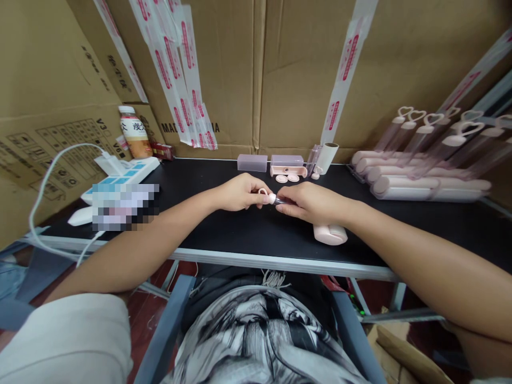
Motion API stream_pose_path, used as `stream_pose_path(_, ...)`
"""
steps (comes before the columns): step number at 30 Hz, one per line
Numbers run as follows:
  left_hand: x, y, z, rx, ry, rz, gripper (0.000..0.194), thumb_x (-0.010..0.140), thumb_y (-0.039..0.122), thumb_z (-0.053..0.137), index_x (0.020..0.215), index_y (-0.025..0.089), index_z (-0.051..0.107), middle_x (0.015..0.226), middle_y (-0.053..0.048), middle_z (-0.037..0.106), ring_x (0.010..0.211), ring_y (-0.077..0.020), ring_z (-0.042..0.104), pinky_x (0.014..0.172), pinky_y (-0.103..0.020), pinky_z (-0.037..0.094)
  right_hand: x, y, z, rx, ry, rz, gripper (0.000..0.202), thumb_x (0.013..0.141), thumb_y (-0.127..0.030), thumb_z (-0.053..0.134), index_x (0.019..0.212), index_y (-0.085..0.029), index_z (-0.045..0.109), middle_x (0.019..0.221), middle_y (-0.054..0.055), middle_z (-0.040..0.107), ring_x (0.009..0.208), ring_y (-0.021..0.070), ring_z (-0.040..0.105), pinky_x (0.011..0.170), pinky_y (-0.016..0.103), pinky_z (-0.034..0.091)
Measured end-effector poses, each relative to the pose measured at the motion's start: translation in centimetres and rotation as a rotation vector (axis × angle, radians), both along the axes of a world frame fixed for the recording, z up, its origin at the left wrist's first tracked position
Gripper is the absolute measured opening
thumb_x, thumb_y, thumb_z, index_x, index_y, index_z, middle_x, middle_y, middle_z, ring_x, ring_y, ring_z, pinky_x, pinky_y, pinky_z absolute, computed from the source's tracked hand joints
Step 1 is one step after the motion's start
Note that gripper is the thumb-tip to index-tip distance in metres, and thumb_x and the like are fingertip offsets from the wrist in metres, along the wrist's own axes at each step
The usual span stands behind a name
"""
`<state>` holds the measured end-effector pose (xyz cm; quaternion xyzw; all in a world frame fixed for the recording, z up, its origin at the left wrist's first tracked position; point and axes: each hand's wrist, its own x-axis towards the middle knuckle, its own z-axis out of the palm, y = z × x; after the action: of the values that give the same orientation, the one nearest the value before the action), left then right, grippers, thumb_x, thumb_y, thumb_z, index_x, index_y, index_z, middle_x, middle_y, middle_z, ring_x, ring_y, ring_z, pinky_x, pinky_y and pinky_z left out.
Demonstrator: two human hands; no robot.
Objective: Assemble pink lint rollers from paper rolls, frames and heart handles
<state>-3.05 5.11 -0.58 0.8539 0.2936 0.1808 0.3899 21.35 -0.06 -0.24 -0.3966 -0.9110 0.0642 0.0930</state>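
Note:
Over the middle of the black table [240, 232], my left hand [242, 193] pinches the pale pink heart-loop cap [272, 198] by its loop. My right hand [310, 202] grips a dark-looking clear tube [283, 201], whose end meets the cap; most of the tube is hidden by the fingers. Below my right wrist lies a pale pink rounded case [330, 234], partly covered by the hand. Just behind the hands stand a pink holder [286, 171] and two small pink discs [287, 178].
Translucent lilac blocks [252, 162] and a white cylinder [328, 158] line the back edge. Heart-topped tubes and pink rolls [420, 181] are stacked at right. At left are a power strip [120, 184], a drink bottle [135, 133] and a blurred-out item [126, 208]. Cardboard [296, 69] walls the back.

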Motion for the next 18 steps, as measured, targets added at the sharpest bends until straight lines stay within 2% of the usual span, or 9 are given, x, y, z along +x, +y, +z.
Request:
stream_pose_path(8, 0.7, 0.1, -1.5, -0.127, -0.122, 0.048, 0.044, 0.086, 0.048, 0.081, 0.108, 0.01, 0.078, 0.071, -0.002, 0.072, 0.042, -0.0034, 0.049, 0.041, -0.017, 0.041, -0.1, 0.2, -0.1, 0.043, -0.084, -0.032, 0.026, 0.105, -0.038, 0.054, 0.092, -0.018, 0.063, 0.084, 0.008, 0.071, 0.07, 0.0186, 0.059, 0.063, 0.029, 0.031)
stream_pose_path(18, 1.3, -0.2, -1.9, -0.19, -0.195, 0.066, 0.041, 0.083, 0.044, 0.085, 0.099, 0.008, 0.076, 0.068, -0.002, 0.071, 0.039, -0.0028, 0.049, 0.039, -0.017, 0.039, 0.0, 0.4, -0.4, 0.089, -0.14, -0.02, 0.028, 0.106, -0.039, 0.053, 0.092, -0.017, 0.062, 0.087, 0.01, 0.073, 0.072, 0.0194, 0.062, 0.062, 0.03, 0.031)
